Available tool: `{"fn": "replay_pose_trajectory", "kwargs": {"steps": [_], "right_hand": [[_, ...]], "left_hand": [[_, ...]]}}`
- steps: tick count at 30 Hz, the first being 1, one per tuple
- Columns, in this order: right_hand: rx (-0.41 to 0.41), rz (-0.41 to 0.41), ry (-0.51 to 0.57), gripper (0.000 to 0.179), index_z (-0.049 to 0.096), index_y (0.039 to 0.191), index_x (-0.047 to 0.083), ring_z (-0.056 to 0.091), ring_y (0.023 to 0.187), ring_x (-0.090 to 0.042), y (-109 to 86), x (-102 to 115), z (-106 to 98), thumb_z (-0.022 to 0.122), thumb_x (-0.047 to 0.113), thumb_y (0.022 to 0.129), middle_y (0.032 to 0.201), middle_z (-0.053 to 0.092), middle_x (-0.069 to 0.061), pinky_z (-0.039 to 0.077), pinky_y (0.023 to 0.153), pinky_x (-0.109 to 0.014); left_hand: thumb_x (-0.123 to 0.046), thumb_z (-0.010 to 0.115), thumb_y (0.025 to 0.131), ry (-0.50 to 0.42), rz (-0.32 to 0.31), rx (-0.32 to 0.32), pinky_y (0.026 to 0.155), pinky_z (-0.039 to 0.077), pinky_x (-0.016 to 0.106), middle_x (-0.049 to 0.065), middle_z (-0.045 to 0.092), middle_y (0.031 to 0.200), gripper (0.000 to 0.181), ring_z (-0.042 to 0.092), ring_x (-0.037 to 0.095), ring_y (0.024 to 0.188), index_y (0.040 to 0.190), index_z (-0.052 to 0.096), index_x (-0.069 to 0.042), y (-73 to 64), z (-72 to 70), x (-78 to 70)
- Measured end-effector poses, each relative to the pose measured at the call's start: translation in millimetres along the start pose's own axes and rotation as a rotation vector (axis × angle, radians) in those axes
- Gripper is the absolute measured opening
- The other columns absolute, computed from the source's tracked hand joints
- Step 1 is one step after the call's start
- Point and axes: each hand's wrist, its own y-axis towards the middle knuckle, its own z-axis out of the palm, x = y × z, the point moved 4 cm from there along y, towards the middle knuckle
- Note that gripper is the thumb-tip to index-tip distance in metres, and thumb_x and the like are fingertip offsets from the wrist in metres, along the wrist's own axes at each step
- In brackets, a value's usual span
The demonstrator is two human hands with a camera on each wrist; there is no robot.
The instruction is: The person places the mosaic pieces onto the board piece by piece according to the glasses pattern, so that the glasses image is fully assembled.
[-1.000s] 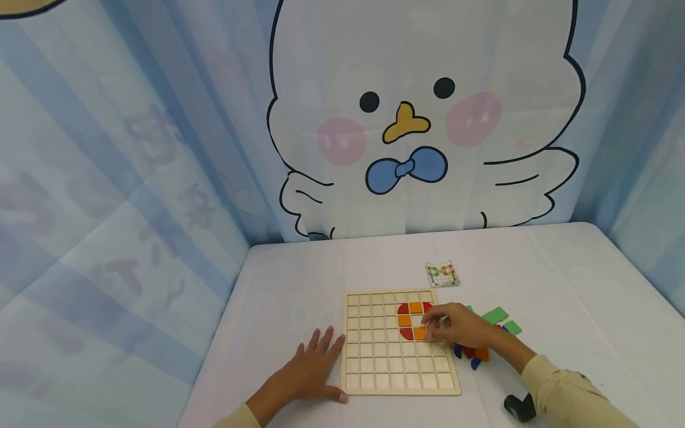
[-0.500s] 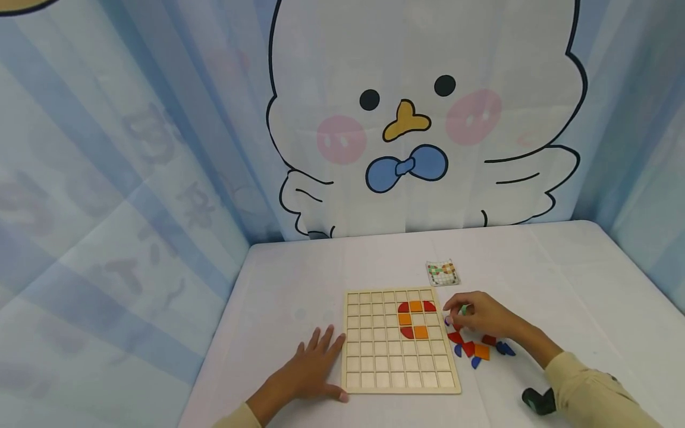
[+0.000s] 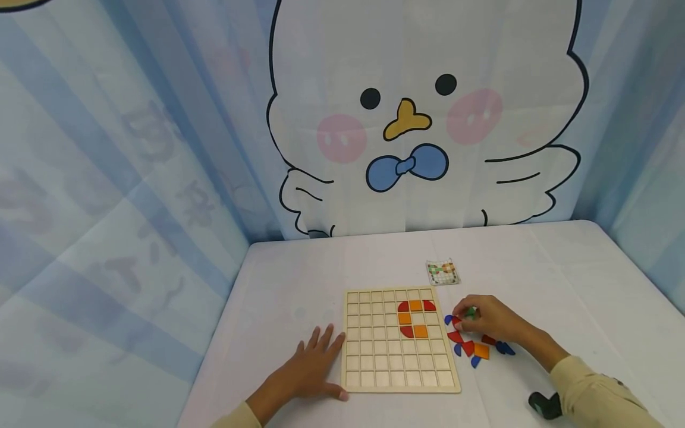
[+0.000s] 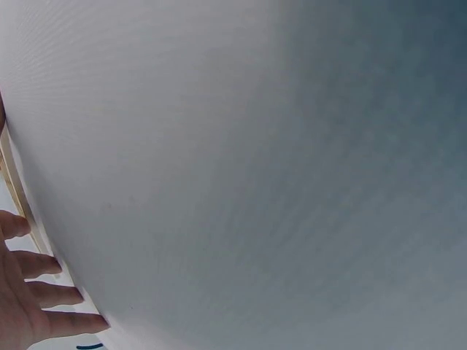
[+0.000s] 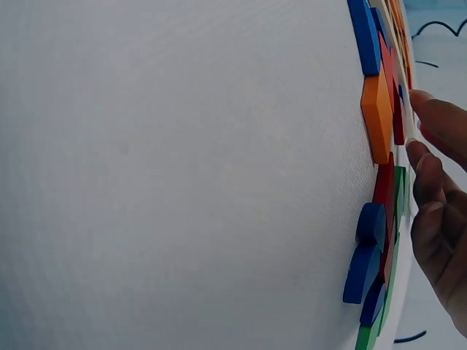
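Observation:
A pale wooden grid board [image 3: 374, 362] lies on the table, with orange squares [image 3: 420, 331] and red quarter-round pieces [image 3: 404, 307] set in its upper right cells. My left hand [image 3: 313, 368] lies flat with fingers spread, thumb and fingertips at the board's left edge. Right of the board my right hand [image 3: 492, 318] is over the loose pieces. Its thumb and index finger stand apart around a red piece [image 3: 456, 320]; the right wrist view also shows a gap between these fingers. Green pieces [image 5: 399, 189] are mostly hidden by this hand in the head view.
Beside the right hand lie an orange block [image 3: 481, 351], several red pieces [image 3: 455, 337] and several blue pieces [image 3: 505, 348]. A small printed pattern card [image 3: 443, 272] rests behind the board. A dark object [image 3: 544, 405] is at the right sleeve. A patterned curtain [image 3: 299, 119] encloses the table.
My right hand has moved right, off the board to the loose pieces, leaving the red piece in the top right cell in sight. My left hand has stayed in place.

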Motion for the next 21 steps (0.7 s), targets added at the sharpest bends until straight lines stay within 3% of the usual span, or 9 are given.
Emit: {"fn": "replay_pose_trajectory", "kwargs": {"steps": [6,21], "right_hand": [[-0.018,-0.003,-0.104,0.024,0.075,0.102,0.017,0.056,0.088,-0.013,1.7,-0.9,2.7,0.082,0.03,0.084,0.094,0.068,0.009,0.056,0.083,-0.033],[-0.017,0.05,-0.175,0.031,0.074,0.106,0.012,0.057,0.086,-0.014,3.3,-2.2,2.2,0.083,0.032,0.083,0.091,0.068,0.007,0.056,0.089,-0.046]], "left_hand": [[-0.076,0.072,0.069,0.001,0.008,-0.005,0.109,0.03,0.072,0.018,0.017,0.167,0.117,0.016,0.048,0.152,0.16,0.027,-0.019,-0.1,1.0,0.6],[-0.077,0.071,0.068,0.021,0.009,-0.005,0.109,0.03,0.072,0.018,0.016,0.167,0.118,0.016,0.048,0.152,0.161,0.025,-0.021,2.3,3.9,2.6]]}}
